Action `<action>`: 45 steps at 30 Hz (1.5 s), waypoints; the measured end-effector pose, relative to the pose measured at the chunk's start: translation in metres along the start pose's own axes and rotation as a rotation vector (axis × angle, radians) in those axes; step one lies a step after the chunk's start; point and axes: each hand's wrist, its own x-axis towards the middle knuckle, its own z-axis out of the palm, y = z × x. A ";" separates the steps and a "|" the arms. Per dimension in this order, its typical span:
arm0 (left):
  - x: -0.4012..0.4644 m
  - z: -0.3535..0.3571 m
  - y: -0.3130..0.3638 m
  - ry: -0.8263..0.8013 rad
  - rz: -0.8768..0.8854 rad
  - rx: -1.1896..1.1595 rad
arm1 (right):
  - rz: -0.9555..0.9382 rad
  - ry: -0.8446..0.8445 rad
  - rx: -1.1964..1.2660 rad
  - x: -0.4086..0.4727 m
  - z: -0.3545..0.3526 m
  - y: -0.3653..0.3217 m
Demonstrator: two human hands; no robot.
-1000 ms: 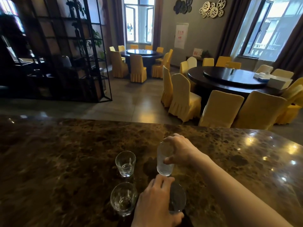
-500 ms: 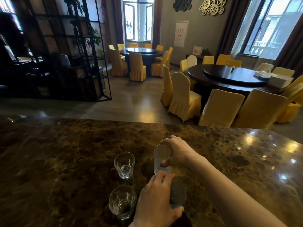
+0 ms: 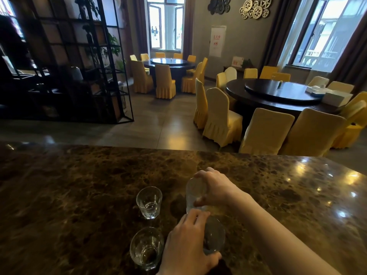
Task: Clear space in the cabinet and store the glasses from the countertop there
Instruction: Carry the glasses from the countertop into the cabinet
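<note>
Lowering the far glass [image 3: 195, 193] in our right hand [image 3: 215, 187], we are gripping the near glass [image 3: 214, 236] with our left hand [image 3: 188, 245], both needing lifting cabinetward.

The countertop [image 3: 79, 195] is dark brown marble, mottled with tan and ochre veins and dotted with small bright reflections. The 4 glasses on it are clear and colourless: the far-left glass [image 3: 149, 202], the near-left glass [image 3: 146, 248], and the 2 under the hands [image 3: 193, 193] [image 3: 214, 235]. Beyond, the chairs [image 3: 218, 118] wear yellow pleated covers, some paler, almost cream. The round tables [image 3: 278, 94] are near-black with a glossy sheen. The open shelf frame [image 3: 111, 62] is black. The floor [image 3: 155, 124] is grey-brown tile. On the grey wall hang gear shapes, 1 cluster dark [image 3: 218, 5] and 1 cream-gold [image 3: 255, 7]. The curtains [image 3: 270, 36] are dark brown.
</note>
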 end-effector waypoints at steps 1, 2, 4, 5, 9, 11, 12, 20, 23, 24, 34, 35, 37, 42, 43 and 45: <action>0.000 0.000 0.000 0.003 0.001 -0.002 | 0.000 0.001 0.001 0.000 0.000 0.000; -0.001 0.000 0.000 0.006 0.003 -0.003 | 0.001 0.002 0.002 -0.001 0.000 0.000; -0.002 -0.001 0.000 0.006 0.010 -0.006 | 0.003 0.000 0.008 -0.002 0.000 -0.001; -0.003 -0.002 0.000 0.003 0.016 -0.010 | 0.004 -0.005 0.010 -0.004 -0.001 -0.001; -0.015 -0.015 0.001 0.026 0.044 0.004 | -0.013 0.013 0.005 -0.010 -0.009 -0.002; -0.029 -0.026 -0.004 0.105 0.027 0.020 | -0.057 0.065 -0.021 -0.011 -0.015 -0.006; -0.039 -0.033 -0.009 0.143 0.007 0.035 | -0.080 0.085 -0.029 -0.011 -0.016 -0.010; -0.087 -0.077 -0.075 0.172 -0.224 0.104 | -0.277 0.061 -0.057 0.016 0.000 -0.077; -0.079 -0.074 -0.086 0.074 -0.230 0.119 | -0.311 -0.022 -0.077 0.030 0.019 -0.102; -0.076 -0.071 -0.088 0.038 -0.213 0.125 | -0.323 -0.054 -0.106 0.033 0.025 -0.107; -0.048 -0.052 -0.110 -0.211 -0.058 0.202 | -0.337 -0.221 -0.261 0.048 0.055 -0.129; -0.047 -0.050 -0.112 -0.228 -0.058 0.200 | -0.335 -0.233 -0.261 0.049 0.056 -0.130; -0.045 -0.048 -0.115 -0.244 -0.057 0.195 | -0.331 -0.254 -0.269 0.052 0.058 -0.131; -0.046 -0.045 -0.117 -0.238 -0.077 0.137 | -0.344 -0.254 -0.282 0.056 0.060 -0.132; -0.047 -0.045 -0.116 -0.234 -0.084 0.126 | -0.344 -0.256 -0.279 0.056 0.061 -0.132; -0.048 -0.046 -0.116 -0.226 -0.096 0.111 | -0.343 -0.262 -0.278 0.057 0.060 -0.132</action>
